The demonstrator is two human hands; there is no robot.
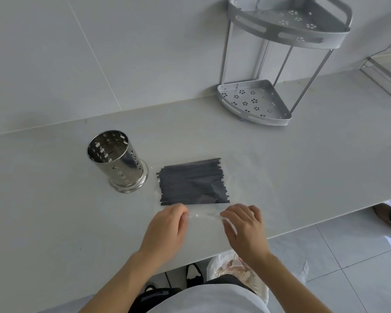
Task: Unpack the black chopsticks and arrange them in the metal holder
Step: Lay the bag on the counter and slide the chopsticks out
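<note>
A flat layer of black chopsticks (193,181) lies inside a clear plastic bag (242,177) on the pale counter, sticks running left to right. Left of it stands the perforated shiny metal holder (116,159), upright and with nothing inside. My left hand (165,227) pinches the bag's near edge at the left. My right hand (245,224) pinches the same edge at the right. The film is stretched between my two hands just below the chopsticks.
A two-tier grey corner rack (257,105) stands at the back right against the wall. A wire rack (386,71) shows at the far right. The counter's front edge (303,227) runs close behind my right hand; a plastic bag (233,265) hangs below it.
</note>
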